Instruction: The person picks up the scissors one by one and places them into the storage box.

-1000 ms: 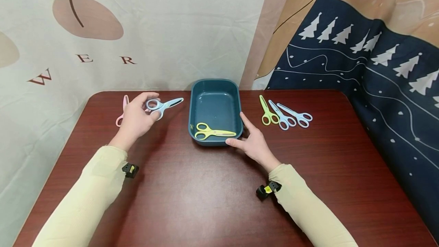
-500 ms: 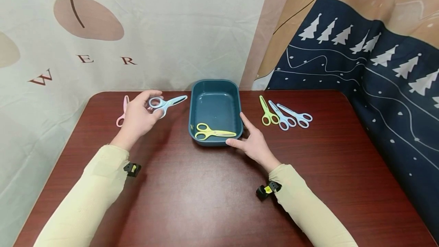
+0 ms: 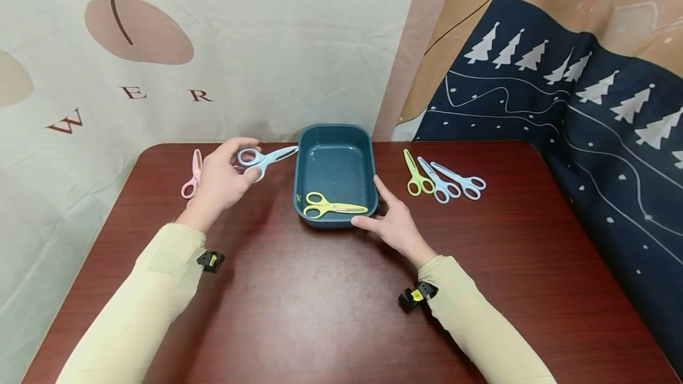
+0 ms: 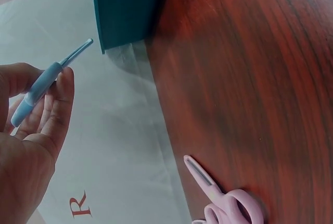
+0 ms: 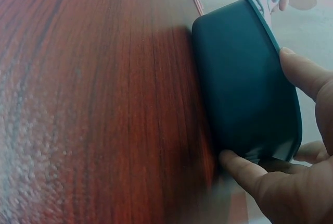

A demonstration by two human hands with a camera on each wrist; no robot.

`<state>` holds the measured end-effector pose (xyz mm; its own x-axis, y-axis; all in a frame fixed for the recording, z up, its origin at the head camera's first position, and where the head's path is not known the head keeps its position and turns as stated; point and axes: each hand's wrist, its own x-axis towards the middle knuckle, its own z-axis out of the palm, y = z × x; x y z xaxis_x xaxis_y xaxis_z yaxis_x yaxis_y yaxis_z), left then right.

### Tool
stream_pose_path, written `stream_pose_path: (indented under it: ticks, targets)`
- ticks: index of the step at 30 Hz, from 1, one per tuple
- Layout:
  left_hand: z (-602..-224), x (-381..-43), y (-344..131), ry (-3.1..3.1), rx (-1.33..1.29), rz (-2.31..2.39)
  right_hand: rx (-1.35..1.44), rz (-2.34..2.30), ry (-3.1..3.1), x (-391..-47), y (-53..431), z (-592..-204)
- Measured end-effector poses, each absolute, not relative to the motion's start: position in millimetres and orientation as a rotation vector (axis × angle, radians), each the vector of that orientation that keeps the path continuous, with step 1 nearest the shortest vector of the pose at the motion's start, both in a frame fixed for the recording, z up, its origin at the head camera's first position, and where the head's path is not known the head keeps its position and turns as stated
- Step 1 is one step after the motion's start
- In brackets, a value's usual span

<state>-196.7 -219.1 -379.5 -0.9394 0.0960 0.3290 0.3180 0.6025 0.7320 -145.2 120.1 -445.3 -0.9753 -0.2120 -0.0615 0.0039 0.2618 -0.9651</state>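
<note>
Our left hand [image 3: 221, 178] pinches blue scissors [image 3: 265, 160], blades pointing rightward toward the box [image 3: 335, 165]; our right hand [image 3: 396, 225] grips its near corner.

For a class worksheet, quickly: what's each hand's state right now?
Left hand: closed, holding light-blue scissors.
Right hand: open, touching the near right corner of the teal tray.

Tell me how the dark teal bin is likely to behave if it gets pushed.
The dark teal bin looks like smooth molded plastic, so it's probably stiff and fairly light for its size. Sitting low and broad on a shiny table, it would likely slide before tipping. The yellow scissors lying inside may shift under a sharp push.
</note>
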Motion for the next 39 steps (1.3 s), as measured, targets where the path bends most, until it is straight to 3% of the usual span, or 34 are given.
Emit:
stream_pose_path:
  ticks: [39]
  targets:
    - [-375, -209, -175, -2.553, -0.484, -1.304, -0.201, -1.771, 2.383, -146, 119, -446]
